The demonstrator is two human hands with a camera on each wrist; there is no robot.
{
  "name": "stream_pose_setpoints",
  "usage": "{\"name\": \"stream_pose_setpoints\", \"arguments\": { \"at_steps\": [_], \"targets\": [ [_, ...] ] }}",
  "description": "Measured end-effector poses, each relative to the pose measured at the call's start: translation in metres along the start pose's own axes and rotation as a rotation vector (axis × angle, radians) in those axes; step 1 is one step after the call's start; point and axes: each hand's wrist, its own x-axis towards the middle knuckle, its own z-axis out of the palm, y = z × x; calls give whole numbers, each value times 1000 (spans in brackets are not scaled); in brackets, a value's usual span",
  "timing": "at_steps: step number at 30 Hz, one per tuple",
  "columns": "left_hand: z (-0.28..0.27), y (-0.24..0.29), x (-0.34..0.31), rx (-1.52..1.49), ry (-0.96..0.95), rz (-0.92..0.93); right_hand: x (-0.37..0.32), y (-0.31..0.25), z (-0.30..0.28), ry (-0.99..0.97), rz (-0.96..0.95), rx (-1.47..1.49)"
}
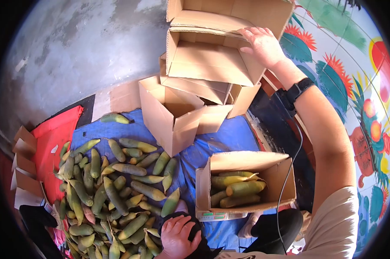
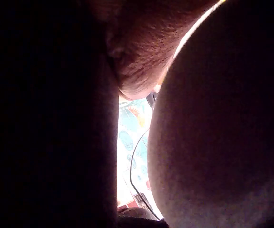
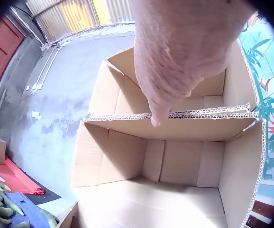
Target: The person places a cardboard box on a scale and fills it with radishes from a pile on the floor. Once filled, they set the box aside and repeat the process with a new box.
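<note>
- Beside the painted tile wall (image 1: 333,82), the nearer open corrugated carton (image 1: 208,58) is propped above other cartons (image 1: 154,112); light, bulky handling is to be expected, its walls stiff but easily creased.
- Its upper rim (image 3: 213,124), pressed against the farther carton (image 1: 212,18), is probably best gripped mid-edge.
- Both rims are pinched together there by the right hand (image 1: 264,46).
- Nothing is held by the left hand (image 1: 176,237), its fingers laid loosely on a dark-clad leg (image 1: 198,225).

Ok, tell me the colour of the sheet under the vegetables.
The sheet is blue; the head view shows it best.
</note>
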Motion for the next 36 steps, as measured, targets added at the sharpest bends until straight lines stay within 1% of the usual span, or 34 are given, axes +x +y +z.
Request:
{"name": "stream_pose_setpoints", "arguments": {
  "at_steps": [1, 3, 4, 6, 7, 8, 10, 12, 13, 14, 16, 17, 18, 19, 20, 21, 26, 28, 30, 32, 33, 34, 36],
  "targets": [
    [5, -4, -3, 40, 0, 4, -11, 0, -12, -12, 13, -1],
    [9, -3, -6, 82, 14, 21, -36, 1, -37, 13, -58, -21],
    [9, -1, -4, 40, 48, 36, -52, 3, -51, 42, -106, -13],
    [8, 0, -6, 26, 43, 49, -83, 10, -81, 3, -173, -11],
    [8, 0, -8, 23, 43, 56, -99, 10, -101, -40, -173, -3],
    [8, 0, -9, 22, 50, 67, -115, 15, -119, -33, -157, -21],
    [8, 1, -11, 23, 57, 95, -146, 31, -153, -101, -50, 24],
    [11, 2, -14, 14, 76, 115, -179, 40, -192, -174, 167, 60],
    [11, 3, -16, 12, 56, 122, -195, 56, -208, -195, 175, 35],
    [11, 4, -17, 18, 67, 131, -206, 60, -232, -232, 199, 22],
    [13, 6, -18, 20, 65, 151, -221, 61, -282, -363, 388, -162],
    [14, 6, -20, 30, 80, 157, -241, 101, -296, -352, 332, -128],
    [14, 7, -22, 40, 91, 163, -256, 130, -318, -332, 260, -193],
    [15, 8, -22, 39, 104, 184, -256, 125, -336, -249, 162, -140],
    [17, 7, -25, 61, 87, 155, -256, 115, -346, 63, 67, -84],
    [18, 7, -25, 58, 87, 167, -266, 114, -350, 52, 77, -78],
    [23, 11, -31, 67, 101, 177, -334, 108, -335, -410, 411, 209],
    [25, 13, -33, 88, 113, 179, -344, 44, -305, -449, 719, 507],
    [26, 13, -34, 127, 112, 178, -374, 37, -269, -427, 658, 607],
    [27, 11, -33, 110, 98, 142, -389, 9, -244, -415, 765, 820],
    [26, 10, -31, 98, 85, 123, -388, -6, -241, -448, 881, 857],
    [24, 12, -29, 97, 57, 111, -392, -14, -233, -441, 875, 932],
    [25, 9, -24, -19, 49, 19, -402, -22, -213, -456, 918, 956]
  ]
}}
